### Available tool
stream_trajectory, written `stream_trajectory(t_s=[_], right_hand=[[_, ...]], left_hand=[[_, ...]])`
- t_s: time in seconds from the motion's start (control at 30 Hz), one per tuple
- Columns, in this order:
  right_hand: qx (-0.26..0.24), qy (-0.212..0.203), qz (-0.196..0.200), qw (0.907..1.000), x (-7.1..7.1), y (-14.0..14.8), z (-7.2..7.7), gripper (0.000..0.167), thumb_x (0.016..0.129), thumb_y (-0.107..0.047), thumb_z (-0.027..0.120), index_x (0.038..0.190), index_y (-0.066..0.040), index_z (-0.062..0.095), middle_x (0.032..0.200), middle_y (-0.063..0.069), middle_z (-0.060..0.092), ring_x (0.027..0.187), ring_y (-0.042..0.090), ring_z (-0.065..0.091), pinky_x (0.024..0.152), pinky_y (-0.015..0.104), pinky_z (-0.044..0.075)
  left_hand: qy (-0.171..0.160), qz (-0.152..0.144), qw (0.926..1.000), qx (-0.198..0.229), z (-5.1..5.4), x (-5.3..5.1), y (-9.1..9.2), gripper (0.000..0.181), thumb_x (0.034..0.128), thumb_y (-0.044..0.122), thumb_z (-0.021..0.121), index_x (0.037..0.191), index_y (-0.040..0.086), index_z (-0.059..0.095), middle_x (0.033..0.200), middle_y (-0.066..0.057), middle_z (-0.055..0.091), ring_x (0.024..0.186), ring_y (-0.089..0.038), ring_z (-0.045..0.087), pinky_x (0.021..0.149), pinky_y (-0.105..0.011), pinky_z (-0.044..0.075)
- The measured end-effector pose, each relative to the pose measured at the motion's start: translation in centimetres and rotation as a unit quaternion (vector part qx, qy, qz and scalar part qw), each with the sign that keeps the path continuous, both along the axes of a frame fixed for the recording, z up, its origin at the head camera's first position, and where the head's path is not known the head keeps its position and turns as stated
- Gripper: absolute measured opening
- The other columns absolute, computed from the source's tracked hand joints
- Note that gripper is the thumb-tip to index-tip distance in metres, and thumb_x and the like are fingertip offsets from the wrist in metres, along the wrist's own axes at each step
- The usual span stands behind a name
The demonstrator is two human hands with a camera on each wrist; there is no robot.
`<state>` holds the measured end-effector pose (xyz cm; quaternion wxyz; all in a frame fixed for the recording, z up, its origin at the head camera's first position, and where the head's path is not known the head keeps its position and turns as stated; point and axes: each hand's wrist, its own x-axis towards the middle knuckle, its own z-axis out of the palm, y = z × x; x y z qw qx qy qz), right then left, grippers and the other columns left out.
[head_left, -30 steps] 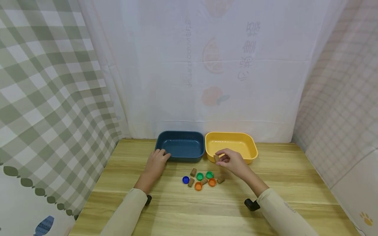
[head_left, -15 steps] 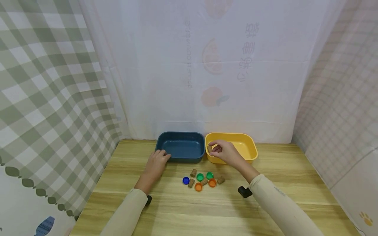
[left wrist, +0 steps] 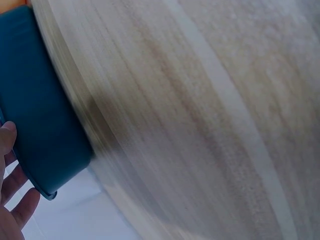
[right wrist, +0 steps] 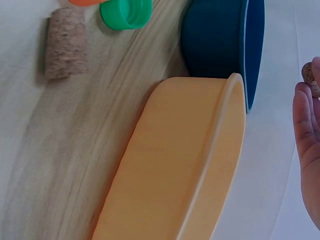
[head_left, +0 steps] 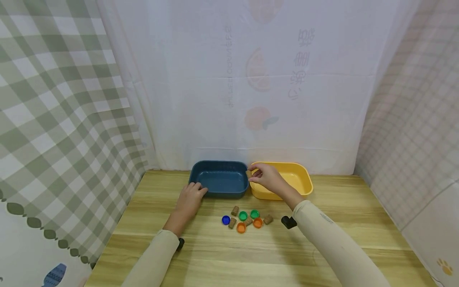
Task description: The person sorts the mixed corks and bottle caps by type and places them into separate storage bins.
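Observation:
My right hand (head_left: 269, 177) pinches a cork (head_left: 249, 174) between thumb and fingertips, above the inner rims of the two basins. In the right wrist view the held cork (right wrist: 310, 80) shows at the right edge, partly hidden by the hand. My left hand (head_left: 190, 198) rests at the near left corner of the dark blue basin (head_left: 218, 195), its thumb touching the rim and its fingers relaxed. The yellow basin (head_left: 279, 194) stands beside the blue one, under the right hand. Both basins show no objects inside where visible.
On the wooden table (head_left: 229, 255) before the basins lie several corks (head_left: 268, 219), two green caps (head_left: 243, 216), two orange caps (head_left: 241, 227) and a blue cap (head_left: 226, 220). A white curtain (head_left: 201, 99) hangs behind, with checked cloth (head_left: 64, 99) at the left.
My right hand has carried the cork left and away from me, from the yellow basin's near edge to above where the basins meet. My left hand has stayed in place.

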<state>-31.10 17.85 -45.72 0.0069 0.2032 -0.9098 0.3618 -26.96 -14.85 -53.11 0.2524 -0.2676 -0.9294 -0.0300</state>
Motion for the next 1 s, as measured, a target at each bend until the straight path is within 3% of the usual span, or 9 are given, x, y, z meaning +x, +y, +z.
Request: stream_trajectory(t_s=[0.4, 1.0], right_hand=[[0.007, -0.035, 0.014, 0.9993, -1.4, -1.3, -0.9, 0.033, 0.094, -0.013, 0.076, 0.126, -0.007, 0.069, 0.121, 0.01, 0.07, 0.098, 0.021, 0.071, 0.083, 0.035, 0.061], [0.076, -0.042, 0.043, 0.9953, -2.9, -2.8, -1.5, 0.031, 0.092, -0.009, 0.077, 0.123, -0.004, 0.07, 0.112, 0.01, 0.07, 0.085, 0.015, 0.066, 0.079, 0.033, 0.06]], left_hand=[[0.011, -0.002, 0.9999, -0.01, 0.1, 0.0, 0.0, 0.025, 0.0904, -0.001, 0.074, 0.108, 0.016, 0.081, 0.092, -0.004, 0.066, 0.079, -0.021, 0.056, 0.067, -0.035, 0.05], [0.008, 0.006, 0.9999, -0.009, 0.2, 0.0, 0.2, 0.024, 0.0915, 0.0, 0.071, 0.106, 0.016, 0.081, 0.093, -0.005, 0.066, 0.081, -0.023, 0.058, 0.067, -0.037, 0.052]])
